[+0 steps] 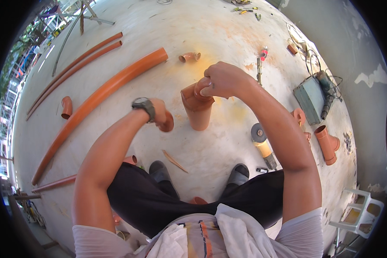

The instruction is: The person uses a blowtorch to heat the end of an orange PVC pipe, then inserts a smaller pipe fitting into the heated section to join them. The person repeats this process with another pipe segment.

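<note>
In front of me an orange plastic pipe piece [199, 118] stands upright on the floor, its upper part wider and darker with an uneven rim. My right hand [225, 80] is closed round a short rounded orange pipe fitting [201, 89] at that upper rim; whether the two are joined I cannot tell. Left of the standing piece, my left hand [159, 111], with a dark watch on its wrist, grips a round-ended orange pipe piece [167, 123]. The hand is slightly blurred, and most of its fingers are hidden. A thin brown strip [175, 161] lies nearer my feet.
A long, thick orange pipe [112, 88] and thinner pipes [75, 71] lie left. Elbows [189, 56] rest beyond and left. An angle grinder [262, 144], a tee fitting [326, 145] and a grey-green case [310, 99] lie right. A white chair [360, 213] stands lower right.
</note>
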